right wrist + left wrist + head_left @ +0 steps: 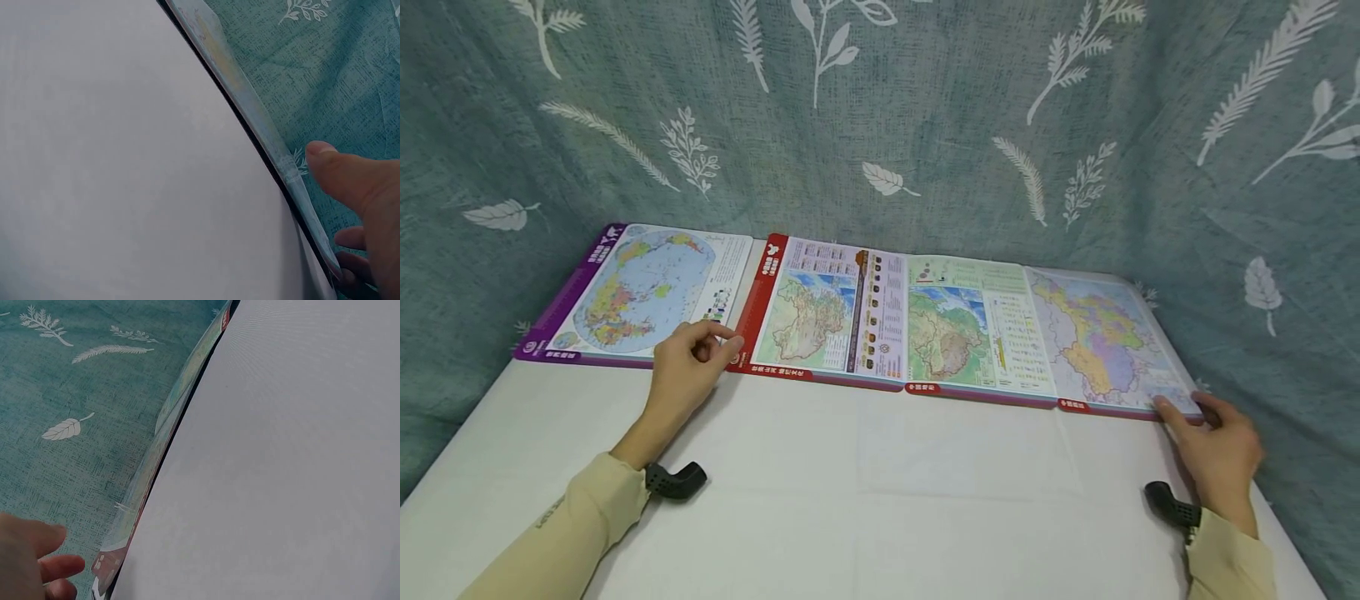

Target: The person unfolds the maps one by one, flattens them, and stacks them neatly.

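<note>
A folding map (880, 325) with a red left border lies spread in three panels on the white table. Left of it, partly tucked under or against its red edge, lies a purple-bordered world map (647, 287). My left hand (688, 358) is by the red lower-left corner, fingers loosely bent, nothing seen between them. The left wrist view shows those fingers (65, 565) just beside the corner. At the far right end, my right hand (1217, 446) holds the map's lower-right corner, thumb at the front edge and fingers along the side.
A white cloth covers the table (880, 500). Behind the maps hangs a blue-green curtain (880, 150) with white leaf prints, close to their back edges. Black wrist devices (677, 482) sit at both cuffs.
</note>
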### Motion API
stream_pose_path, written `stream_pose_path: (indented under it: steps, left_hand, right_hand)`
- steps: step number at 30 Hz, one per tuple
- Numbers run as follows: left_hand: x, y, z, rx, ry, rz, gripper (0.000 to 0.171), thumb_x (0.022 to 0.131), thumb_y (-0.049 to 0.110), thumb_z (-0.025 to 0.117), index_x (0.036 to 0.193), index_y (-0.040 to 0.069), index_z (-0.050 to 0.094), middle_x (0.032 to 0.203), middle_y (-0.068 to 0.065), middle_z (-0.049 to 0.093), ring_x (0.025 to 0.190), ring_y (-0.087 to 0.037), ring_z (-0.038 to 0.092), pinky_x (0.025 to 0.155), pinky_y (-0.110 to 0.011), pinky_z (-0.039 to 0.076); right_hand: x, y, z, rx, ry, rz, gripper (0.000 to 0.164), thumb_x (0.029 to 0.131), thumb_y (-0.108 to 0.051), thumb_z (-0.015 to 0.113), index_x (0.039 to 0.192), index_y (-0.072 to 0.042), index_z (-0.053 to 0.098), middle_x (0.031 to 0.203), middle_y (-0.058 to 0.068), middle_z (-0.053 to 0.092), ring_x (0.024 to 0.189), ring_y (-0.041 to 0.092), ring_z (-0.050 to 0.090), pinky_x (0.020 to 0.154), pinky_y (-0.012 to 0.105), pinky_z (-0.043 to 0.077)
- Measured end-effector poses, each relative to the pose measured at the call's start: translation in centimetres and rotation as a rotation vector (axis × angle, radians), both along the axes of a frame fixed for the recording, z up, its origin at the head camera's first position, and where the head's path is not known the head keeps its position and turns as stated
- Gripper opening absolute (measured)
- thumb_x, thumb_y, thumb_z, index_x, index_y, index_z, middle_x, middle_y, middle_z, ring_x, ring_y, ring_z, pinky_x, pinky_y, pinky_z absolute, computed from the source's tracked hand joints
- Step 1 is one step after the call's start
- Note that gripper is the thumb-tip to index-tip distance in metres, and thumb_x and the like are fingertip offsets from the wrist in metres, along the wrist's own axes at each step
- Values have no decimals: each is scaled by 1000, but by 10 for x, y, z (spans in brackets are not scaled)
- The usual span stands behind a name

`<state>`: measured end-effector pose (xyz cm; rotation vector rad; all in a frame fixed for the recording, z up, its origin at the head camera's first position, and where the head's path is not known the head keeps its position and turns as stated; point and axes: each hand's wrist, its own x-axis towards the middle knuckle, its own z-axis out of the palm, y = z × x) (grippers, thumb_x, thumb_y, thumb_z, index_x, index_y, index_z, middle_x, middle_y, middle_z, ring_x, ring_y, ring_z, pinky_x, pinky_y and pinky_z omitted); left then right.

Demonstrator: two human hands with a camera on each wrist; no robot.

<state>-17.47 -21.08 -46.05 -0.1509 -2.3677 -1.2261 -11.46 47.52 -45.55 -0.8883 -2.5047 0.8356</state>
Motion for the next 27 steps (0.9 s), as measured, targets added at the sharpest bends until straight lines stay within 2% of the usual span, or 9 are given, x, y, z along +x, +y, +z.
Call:
stream_pose_path:
  steps: [7,12,17,25,27]
  left_hand:
    - [-2,0,0,3,48,20,12,94,18,80,88,8,77,73,-4,60,79,-20,47,68,-20,34]
    - [-2,0,0,-2,45,29,13,94,17,80,86,7,77,76,-5,64,81,-20,48,69,-19,36]
    - [-1,0,1,4,37,32,13,93,17,80,85,7,77,78,-6,66,82,-19,49,69,-19,36]
    - [-1,0,2,-10,46,36,14,93,16,81,84,6,77,78,-7,67,81,-18,49,70,-19,36]
    - [-1,-1,2,-16,56,38,14,92,16,81,84,5,77,79,-7,69,81,-18,49,71,-20,36]
  right_hand:
    - [1,-13,2,84,66,64,75,95,-41,75,153,0,50,154,31,49,144,51,42,121,63,25]
    - [-1,-26,4,103,97,116,76,96,-43,75,152,2,51,155,32,47,146,51,41,122,63,24]
    - [-5,-38,5,165,183,170,71,93,-38,78,146,5,57,149,34,53,142,53,45,120,64,27]
    - [-10,-64,6,178,237,237,70,93,-37,77,145,5,57,147,34,54,144,55,42,123,73,4]
    - [-13,-71,6,191,265,267,68,92,-34,79,143,5,59,144,33,57,141,54,45,123,72,9]
